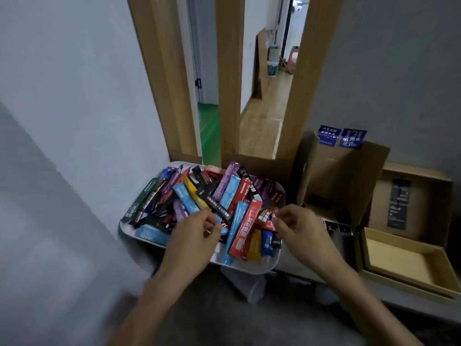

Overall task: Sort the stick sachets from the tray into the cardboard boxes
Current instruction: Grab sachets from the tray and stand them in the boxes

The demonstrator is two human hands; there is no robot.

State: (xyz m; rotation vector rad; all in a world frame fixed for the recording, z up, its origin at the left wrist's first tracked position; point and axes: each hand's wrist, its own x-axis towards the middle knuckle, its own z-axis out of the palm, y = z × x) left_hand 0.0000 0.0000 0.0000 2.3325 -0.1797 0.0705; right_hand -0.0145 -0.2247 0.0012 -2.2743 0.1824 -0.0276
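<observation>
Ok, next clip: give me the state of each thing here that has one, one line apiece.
White rounded tray: heaped with sachets, unsorted.
Mixed-colour stick sachets: piled crosswise in the tray.
Tall brown cardboard box: flaps open, tilted.
Shallow brown cardboard box: open, nothing visible inside.
Left hand: over the tray, fingers curled; grip unclear.
Right hand: over the tray, fingers curled; grip unclear.
Wooden door: ajar.
</observation>
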